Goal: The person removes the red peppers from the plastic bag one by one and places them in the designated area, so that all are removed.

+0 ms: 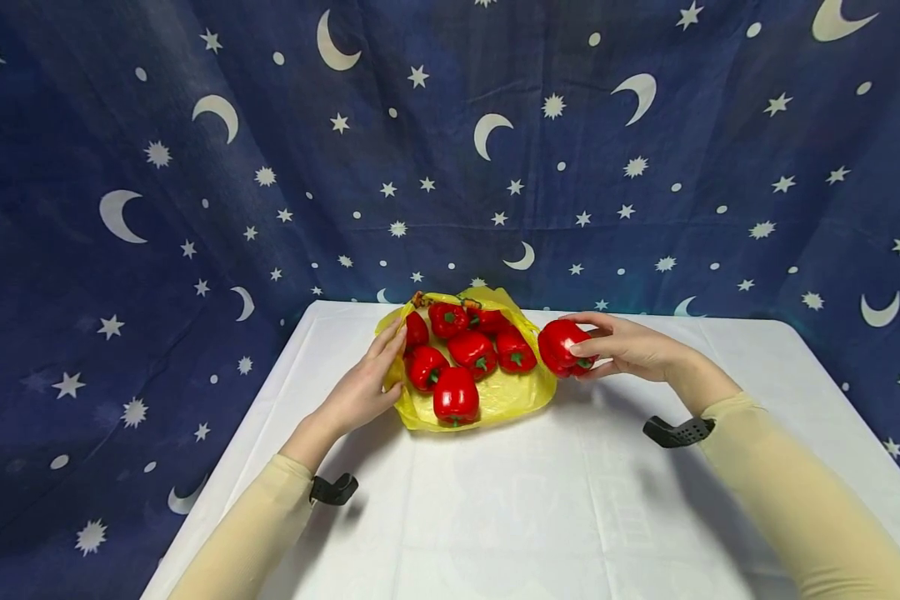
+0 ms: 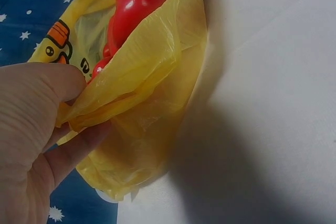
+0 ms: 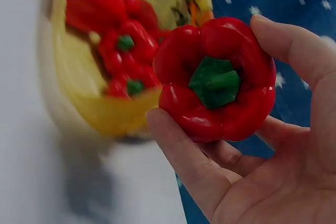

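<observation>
A yellow plastic bag (image 1: pixel 512 397) lies spread at the back of the table, its mouth toward me, with several red bell peppers (image 1: pixel 472 353) inside. My left hand (image 1: pixel 360 390) pinches the bag's left edge; in the left wrist view the thumb is over the yellow film (image 2: pixel 136 77) and fingers are beneath it. Just beyond the bag's right side, my right hand (image 1: pixel 630 348) grips one red bell pepper (image 1: pixel 560 347) between thumb and fingers. The right wrist view shows that pepper's green stem (image 3: pixel 216 81) facing the camera.
A white cloth covers the table (image 1: pixel 510 517). Behind it hangs a dark blue curtain (image 1: pixel 435 108) with moons and stars. Black wrist straps (image 1: pixel 678 432) stick out below both forearms.
</observation>
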Available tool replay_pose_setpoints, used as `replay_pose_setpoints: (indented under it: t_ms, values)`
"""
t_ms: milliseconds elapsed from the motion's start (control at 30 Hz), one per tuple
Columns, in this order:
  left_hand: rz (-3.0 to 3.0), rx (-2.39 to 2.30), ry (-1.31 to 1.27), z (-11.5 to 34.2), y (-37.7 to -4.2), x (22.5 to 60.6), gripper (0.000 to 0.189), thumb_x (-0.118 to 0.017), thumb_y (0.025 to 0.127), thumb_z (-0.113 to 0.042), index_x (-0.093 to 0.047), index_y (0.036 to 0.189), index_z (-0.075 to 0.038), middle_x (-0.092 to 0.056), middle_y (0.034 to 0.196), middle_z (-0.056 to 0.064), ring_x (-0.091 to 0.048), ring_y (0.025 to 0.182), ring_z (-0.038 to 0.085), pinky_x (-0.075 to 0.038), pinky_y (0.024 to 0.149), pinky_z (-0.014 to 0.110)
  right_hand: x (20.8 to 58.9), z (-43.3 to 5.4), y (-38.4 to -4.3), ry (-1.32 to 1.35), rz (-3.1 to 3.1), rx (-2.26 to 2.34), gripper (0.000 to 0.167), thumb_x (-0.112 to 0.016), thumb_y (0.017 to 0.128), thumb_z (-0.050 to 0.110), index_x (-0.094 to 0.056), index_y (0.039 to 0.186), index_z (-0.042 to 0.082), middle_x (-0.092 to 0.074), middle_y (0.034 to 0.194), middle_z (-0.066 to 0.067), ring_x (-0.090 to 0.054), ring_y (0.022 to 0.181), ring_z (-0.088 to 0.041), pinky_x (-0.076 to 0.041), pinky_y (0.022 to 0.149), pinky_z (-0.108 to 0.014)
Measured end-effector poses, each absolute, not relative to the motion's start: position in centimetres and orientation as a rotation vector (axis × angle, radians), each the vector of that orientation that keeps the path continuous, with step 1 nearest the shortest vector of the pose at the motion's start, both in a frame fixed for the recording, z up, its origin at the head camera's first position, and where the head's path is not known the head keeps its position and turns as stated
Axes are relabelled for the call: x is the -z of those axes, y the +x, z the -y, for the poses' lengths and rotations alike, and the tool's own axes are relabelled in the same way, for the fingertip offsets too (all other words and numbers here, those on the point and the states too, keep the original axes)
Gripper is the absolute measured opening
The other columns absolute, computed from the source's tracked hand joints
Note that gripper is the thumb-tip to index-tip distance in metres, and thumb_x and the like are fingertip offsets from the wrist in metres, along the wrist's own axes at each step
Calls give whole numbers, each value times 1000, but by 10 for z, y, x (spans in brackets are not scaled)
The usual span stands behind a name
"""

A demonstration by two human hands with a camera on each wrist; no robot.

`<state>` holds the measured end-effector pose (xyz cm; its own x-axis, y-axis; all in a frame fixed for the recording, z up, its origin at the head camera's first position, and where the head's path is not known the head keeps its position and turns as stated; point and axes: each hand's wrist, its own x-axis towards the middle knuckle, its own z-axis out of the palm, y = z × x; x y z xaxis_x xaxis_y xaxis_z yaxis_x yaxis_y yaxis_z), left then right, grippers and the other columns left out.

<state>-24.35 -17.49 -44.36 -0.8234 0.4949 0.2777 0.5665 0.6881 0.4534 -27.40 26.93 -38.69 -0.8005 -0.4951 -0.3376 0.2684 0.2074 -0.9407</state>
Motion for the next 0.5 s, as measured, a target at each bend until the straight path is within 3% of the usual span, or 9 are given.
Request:
replay_pose_setpoints:
  t_ms: [233,500]
  values:
    - [2752,803,-871,175,-244,444,89,-71,88,-4,-22,163,-4,-5,172,-1,-36,146,32,-45,108,47,389,-304,-278,-99,-1938,1681,85,-68,97,18,-15,162,8,-26,155,-25,-54,122,-39,-44,103,-60]
    - [2743,821,-873,176,-244,445,91,-72,88,-3,-21,163,-4,-8,171,2,-37,146,32,-44,108,47,403,-328,-283,-37,-1985,1683,83,-66,99,21,-14,162,6,-30,152,-24,-57,117,-37,-49,100,-55]
